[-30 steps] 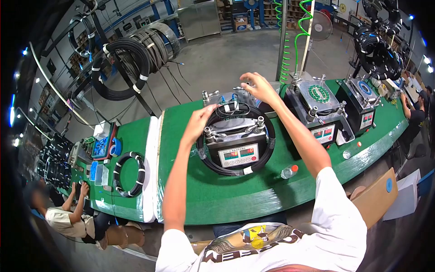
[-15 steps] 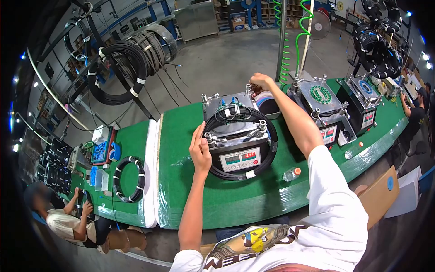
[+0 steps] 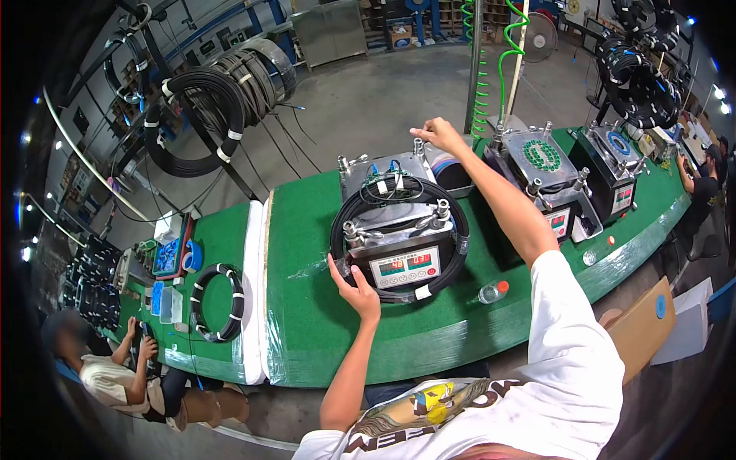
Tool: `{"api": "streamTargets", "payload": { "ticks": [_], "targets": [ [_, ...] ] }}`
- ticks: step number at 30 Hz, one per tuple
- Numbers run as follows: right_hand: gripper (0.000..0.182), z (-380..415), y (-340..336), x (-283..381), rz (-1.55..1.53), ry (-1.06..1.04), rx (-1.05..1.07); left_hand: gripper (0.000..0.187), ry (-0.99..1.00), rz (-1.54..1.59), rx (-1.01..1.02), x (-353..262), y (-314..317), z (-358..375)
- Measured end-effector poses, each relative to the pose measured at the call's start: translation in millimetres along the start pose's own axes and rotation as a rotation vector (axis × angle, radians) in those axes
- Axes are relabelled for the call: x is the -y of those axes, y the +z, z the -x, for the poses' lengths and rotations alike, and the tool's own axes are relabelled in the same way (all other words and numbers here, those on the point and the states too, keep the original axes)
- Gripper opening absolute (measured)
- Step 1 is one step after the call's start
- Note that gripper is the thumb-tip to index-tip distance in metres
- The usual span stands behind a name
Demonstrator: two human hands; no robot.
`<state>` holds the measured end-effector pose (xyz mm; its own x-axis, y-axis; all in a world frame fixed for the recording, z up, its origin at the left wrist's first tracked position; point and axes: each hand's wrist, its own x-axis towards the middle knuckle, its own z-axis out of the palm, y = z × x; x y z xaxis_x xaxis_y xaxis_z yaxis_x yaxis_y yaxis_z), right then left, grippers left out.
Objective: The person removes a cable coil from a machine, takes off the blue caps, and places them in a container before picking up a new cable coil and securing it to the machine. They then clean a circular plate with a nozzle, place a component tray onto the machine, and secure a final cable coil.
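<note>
A black cable coil point(image 3: 461, 230) with white ties rests around a metal polishing machine point(image 3: 404, 266) with a lit red and green display. My left hand point(image 3: 359, 297) is open at the coil's lower left, thumb and fingers apart, with a bit of clear wrap by the fingertips. My right hand point(image 3: 442, 136) reaches over the machine's far right corner, fingers apart just above a metal clamp post point(image 3: 418, 149). Thin cables with blue-tipped connectors point(image 3: 393, 165) lead onto the machine's top plate.
More machines point(image 3: 543, 162) stand to the right on the green table point(image 3: 307, 337). A small bottle with an orange cap point(image 3: 493, 292) stands near the front. Another cable coil point(image 3: 197, 307) lies at left, where a seated person point(image 3: 100, 376) works. Green air hoses point(image 3: 506, 61) hang behind.
My left hand has slid down and right along the coil, toward the machine's front. My right hand has lifted slightly, its fingers spreading. The display's left readout now shows red digits.
</note>
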<state>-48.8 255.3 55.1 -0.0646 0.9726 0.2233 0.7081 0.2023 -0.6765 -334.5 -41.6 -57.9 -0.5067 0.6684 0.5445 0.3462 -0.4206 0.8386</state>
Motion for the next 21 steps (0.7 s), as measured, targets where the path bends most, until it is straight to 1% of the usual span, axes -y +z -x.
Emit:
{"api": "streamTargets", "payload": {
  "ticks": [1, 2, 3, 5, 6, 9, 10, 12, 14, 15, 17, 19, 21],
  "targets": [
    [0.057, 6.6, 2.9, 9.2, 0.121, 0.055, -0.053, 0.054, -0.031, 0.032, 0.013, -1.8, -0.2, -1.3],
    [0.07, 14.1, 5.4, 17.7, 0.176, 0.112, -0.114, 0.054, -0.064, 0.064, 0.024, -4.2, -1.1, -1.3],
    [0.073, 13.4, 5.3, 19.4, 0.201, 0.163, -0.105, 0.054, -0.096, 0.094, 0.034, -5.7, -2.1, -1.5],
    [0.077, 8.6, 3.8, 24.4, 0.242, 0.268, -0.09, 0.054, -0.051, 0.036, 0.027, -5.2, -2.8, -2.7],
    [0.059, 1.8, -12.2, 24.8, 0.052, 0.254, 0.194, 0.053, -0.028, 0.008, 0.026, -4.4, -3.2, -3.6],
    [0.037, 20.1, -26.7, 5.9, -0.713, -0.095, 0.402, 0.053, 0.039, -0.03, -0.003, 4.1, -1.2, -3.7],
    [0.033, 14.3, -31.9, 0.4, -0.672, -0.146, 0.501, 0.053, 0.02, -0.011, 0.001, 3.5, -0.3, -3.2],
    [0.03, 13.5, -24.2, -6.1, -0.634, -0.11, 0.475, 0.053, -0.017, 0.022, 0.012, 1.1, -1.7, -2.7],
    [0.029, 11.5, -19.4, -8.2, -0.561, -0.063, 0.427, 0.054, 0.017, -0.023, 0.013, 7.7, -2.6, -2.2],
    [0.029, 9.4, -14.0, -9.9, -0.512, -0.052, 0.343, 0.054, 0.034, -0.046, 0.013, 10.2, -3.7, -2.5],
    [0.03, 5.7, -2.3, -12.9, -0.41, -0.027, 0.18, 0.054, 0.003, -0.01, 0.051, 15.2, -6.6, -2.3],
    [0.037, 6.1, 5.4, -9.8, -0.222, -0.014, 0.055, 0.053, 0.004, 0.016, 0.093, 22.8, -9.7, -4.6],
    [0.049, 8.0, 13.5, -4.8, -0.037, -0.003, -0.072, 0.051, 0.037, 0.028, 0.144, 31.8, -15.2, -9.9]
  ]
}}
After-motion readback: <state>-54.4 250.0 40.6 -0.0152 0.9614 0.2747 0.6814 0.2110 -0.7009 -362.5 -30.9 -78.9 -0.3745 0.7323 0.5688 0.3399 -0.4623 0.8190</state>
